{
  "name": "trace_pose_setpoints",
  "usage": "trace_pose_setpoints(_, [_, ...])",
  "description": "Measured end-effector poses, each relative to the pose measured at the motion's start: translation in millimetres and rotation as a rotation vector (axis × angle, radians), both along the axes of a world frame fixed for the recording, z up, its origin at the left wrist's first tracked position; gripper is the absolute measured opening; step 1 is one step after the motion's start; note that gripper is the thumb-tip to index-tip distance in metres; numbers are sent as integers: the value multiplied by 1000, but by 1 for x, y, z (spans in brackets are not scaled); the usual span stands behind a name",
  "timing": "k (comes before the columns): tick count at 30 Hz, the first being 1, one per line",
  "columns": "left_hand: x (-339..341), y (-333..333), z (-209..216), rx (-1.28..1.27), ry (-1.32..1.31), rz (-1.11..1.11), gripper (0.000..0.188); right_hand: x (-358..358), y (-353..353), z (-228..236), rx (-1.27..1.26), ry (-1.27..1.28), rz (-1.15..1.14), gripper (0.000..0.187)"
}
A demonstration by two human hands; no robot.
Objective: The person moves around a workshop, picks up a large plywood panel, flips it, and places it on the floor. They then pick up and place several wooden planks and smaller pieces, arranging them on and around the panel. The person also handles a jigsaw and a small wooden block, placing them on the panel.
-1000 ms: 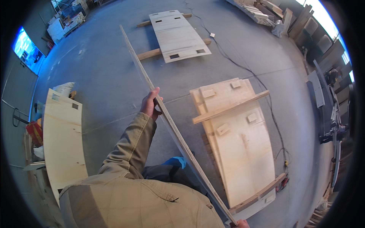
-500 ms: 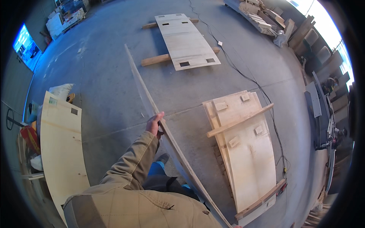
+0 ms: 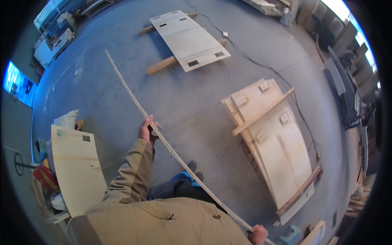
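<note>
I hold a long, thin sheet of plywood (image 3: 188, 169) nearly edge-on, so mostly its pale edge shows. It slants from the upper left down to my right side. My left hand (image 3: 147, 130) grips this edge around its middle, fingers wrapped over it. At the bottom of the view my right hand (image 3: 258, 234) is closed round the sheet near its lower end. To the right of the sheet lies a stack of pale plywood panels (image 3: 281, 151), with small wooden blocks and a crossing wooden bar (image 3: 263, 112) on top.
Ahead, a panel with rectangular cutouts (image 3: 192, 38) rests on wooden beams (image 3: 161, 65). Another cutout panel (image 3: 77, 167) leans at the left, beside a white sack (image 3: 67, 119). A black cable (image 3: 261, 63) crosses the floor. Boards and machinery line the right side.
The sheet has turned more edge-on and its far end has swung left. My left hand moved left and slightly up. My right hand has come into fuller view at the bottom.
</note>
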State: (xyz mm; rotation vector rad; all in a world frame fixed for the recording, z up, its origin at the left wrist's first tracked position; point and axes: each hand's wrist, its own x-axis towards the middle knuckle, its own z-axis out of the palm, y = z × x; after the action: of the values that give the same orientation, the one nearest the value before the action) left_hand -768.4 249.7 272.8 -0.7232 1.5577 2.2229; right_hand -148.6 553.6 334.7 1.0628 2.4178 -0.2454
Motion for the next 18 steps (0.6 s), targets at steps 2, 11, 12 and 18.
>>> trace_pose_setpoints(2, [-7,-13,7,-2,-13,-5,53,-7,-12,-7,80,156,-25,33])
trace_pose_setpoints(11, [-95,-105,0,92,34,-7,43,-110,-76,-2,50,195,44,34])
trace_pose_setpoints(12, [-112,-117,-5,97,28,10,45,-130,-83,0,65,193,45,34])
trace_pose_setpoints(18, [-223,-189,-18,104,-7,73,58,-258,-145,22,147,142,47,31])
